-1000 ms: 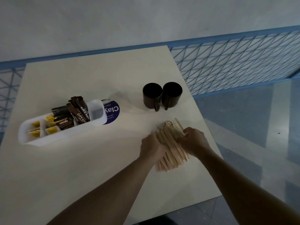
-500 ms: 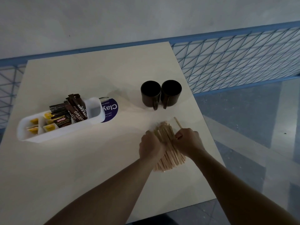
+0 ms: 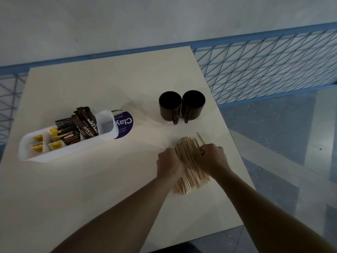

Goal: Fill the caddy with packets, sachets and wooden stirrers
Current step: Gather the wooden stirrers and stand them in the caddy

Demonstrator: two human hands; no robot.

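Now: left hand (image 3: pixel 169 164) and right hand (image 3: pixel 212 159) curl round loose pale wooden stirrers (image 3: pixel 189 154) on cream bench (image 3: pixel 91 189); likely light, stiff, scatter-prone, so best squeezed mid-bundle.

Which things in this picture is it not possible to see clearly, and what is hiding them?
1. Left hand grip on the stirrers: head view, fingers hidden behind the hand's own back.
2. Purple label: head view, its text partly covered by the caddy.
3. Mugs: head view, insides too dark to tell the contents.
4. Yellow sachets: head view, print too small to read.
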